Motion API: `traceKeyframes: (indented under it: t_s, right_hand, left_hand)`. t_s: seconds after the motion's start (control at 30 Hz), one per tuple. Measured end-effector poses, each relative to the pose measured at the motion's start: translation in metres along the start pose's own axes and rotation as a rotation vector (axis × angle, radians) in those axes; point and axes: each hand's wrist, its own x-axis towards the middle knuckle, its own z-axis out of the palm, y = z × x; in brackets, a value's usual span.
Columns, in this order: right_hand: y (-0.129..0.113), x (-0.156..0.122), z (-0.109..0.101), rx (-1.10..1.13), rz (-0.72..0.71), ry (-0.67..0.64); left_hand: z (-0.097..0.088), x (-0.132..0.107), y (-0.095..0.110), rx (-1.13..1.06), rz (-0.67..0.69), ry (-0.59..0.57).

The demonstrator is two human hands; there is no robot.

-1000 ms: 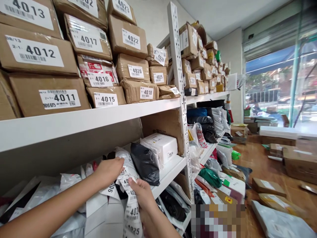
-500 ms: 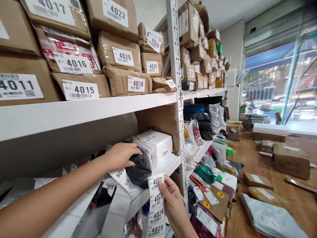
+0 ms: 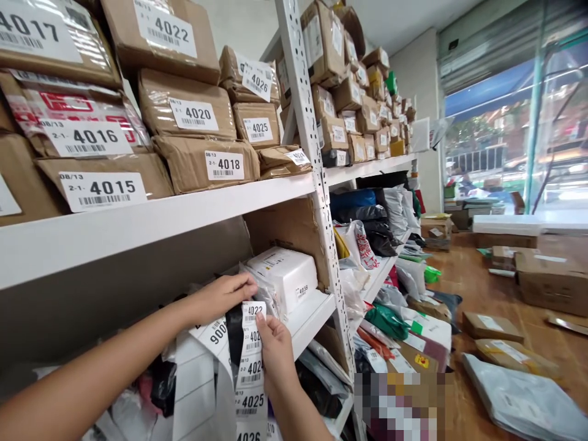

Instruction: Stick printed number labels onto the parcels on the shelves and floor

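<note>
My right hand pinches a strip of white number labels near its top label, 4022, with several more labels hanging below. Just above the strip's top is my left hand, its fingers drawn together and their tips close to the strip; what they hold, if anything, is hidden. Another label band, printed 9006, hangs under my left wrist with long blank paper beside it. Behind the strip a black bag shows partly. Beside my hands, on the shelf, sits a white box labelled 4038.
Numbered brown parcels line the white upper shelf overhead. A perforated white post stands to the right. Beyond it are more shelves of bags and boxes, and a grey bag and cartons lie on the wooden floor.
My left hand has drawn back from the black bag, its fingers now closer together. My right hand has moved the label strip left, towards it. The view has shifted right.
</note>
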Motion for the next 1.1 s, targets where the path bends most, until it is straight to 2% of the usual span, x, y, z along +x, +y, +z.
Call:
traceKeyframes:
  t_s: [0.13,0.2,0.33,0.4,0.5,0.67,0.73,0.87,1.0,1.1]
  right_hand:
    - [0.0,0.0,0.003,-0.01,-0.019,0.102]
    - [-0.002,-0.001,0.004,-0.008,-0.014,0.132]
    - [-0.008,-0.006,0.001,0.014,0.073,-0.011]
    - [-0.006,-0.009,-0.004,0.026,0.109,0.001]
    - [0.004,-0.019,-0.015,0.024,0.15,0.102]
    - [0.01,-0.047,-0.036,-0.018,0.032,0.079]
    - [0.001,-0.052,-0.044,-0.038,-0.003,0.047]
    - [-0.029,-0.045,-0.055,-0.04,-0.026,-0.05]
    - [-0.054,-0.034,-0.06,-0.078,-0.047,-0.108]
    - [-0.059,-0.025,-0.055,-0.061,-0.046,-0.106]
  left_hand:
    - [0.008,0.009,-0.002,0.028,-0.163,-0.041]
    - [0.01,0.011,0.002,0.082,-0.21,-0.015]
    - [0.014,0.008,0.015,0.413,-0.272,0.089]
    - [0.015,0.006,0.021,0.472,-0.309,0.068]
    - [0.015,0.006,0.025,0.517,-0.349,0.03]
    - [0.006,0.019,0.029,0.739,-0.397,0.003]
    - [0.0,0.027,0.032,0.784,-0.292,-0.025]
    - [-0.007,0.034,0.033,0.8,0.113,-0.155]
    - [-0.012,0.032,0.022,0.729,0.242,-0.17]
    - [-0.015,0.031,0.015,0.705,0.351,-0.213]
